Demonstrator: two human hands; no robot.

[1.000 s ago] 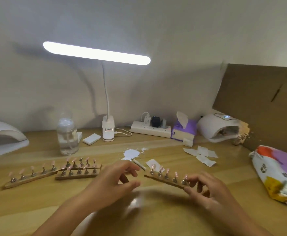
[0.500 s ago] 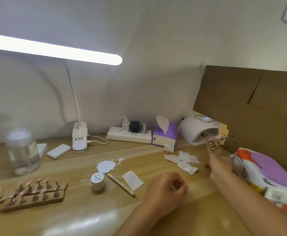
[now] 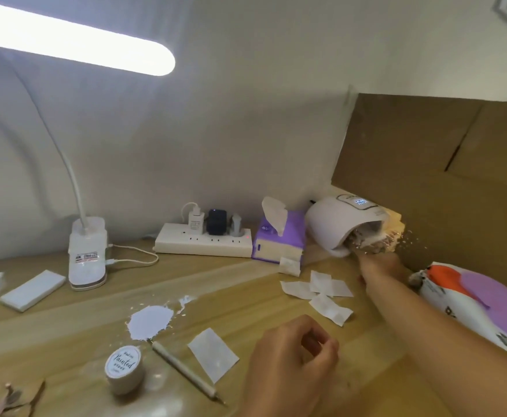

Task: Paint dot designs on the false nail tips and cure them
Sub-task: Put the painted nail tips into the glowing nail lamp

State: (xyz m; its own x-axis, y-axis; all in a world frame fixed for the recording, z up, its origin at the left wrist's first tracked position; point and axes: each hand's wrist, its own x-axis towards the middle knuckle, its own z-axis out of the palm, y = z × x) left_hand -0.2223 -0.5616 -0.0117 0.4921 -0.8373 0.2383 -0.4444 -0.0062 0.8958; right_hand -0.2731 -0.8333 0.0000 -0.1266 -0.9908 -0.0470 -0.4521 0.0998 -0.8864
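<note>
Your desk [image 3: 66, 326] is pale wood, smooth, with a soft shine. At its back right corner the nail lamp [image 3: 336, 224] is smooth white plastic. The cardboard [image 3: 426, 176] beside it is dull and brown. The squares [image 3: 318, 287] nearby are thin white paper. The gel pot [image 3: 124, 368] near the front edge has a matt paper label. The stand [image 3: 375, 248] in your right hand [image 3: 380, 267] looks brown like wood, but it is blurred.
</note>
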